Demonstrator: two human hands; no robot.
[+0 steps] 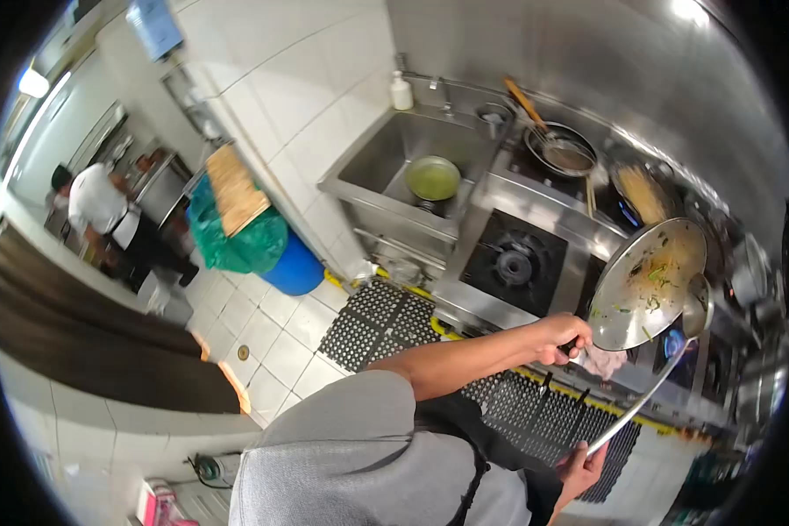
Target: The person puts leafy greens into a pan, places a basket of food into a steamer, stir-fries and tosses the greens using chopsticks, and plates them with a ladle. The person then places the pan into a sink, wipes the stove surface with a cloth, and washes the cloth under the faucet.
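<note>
Gripped by its handle in my left hand (563,339), a metal pan (627,302) is tilted above the stove at the right. Noodle-like food with green bits (662,272) clings to its inside. A pinkish cloth (600,359) shows just below that hand. My right hand (582,465) is closed around the lower end of a long metal ladle (640,403). The ladle's bowl (697,307) is at the pan's right edge. A blue flame (675,342) burns on the burner below.
An unlit burner (513,263) is left of the pan. Behind are a strainer pan (563,151) and a pan of noodles (644,193). The sink (368,153) holds a bowl of greenish liquid (432,179). A blue bin (298,263) and another person (105,206) are at the left.
</note>
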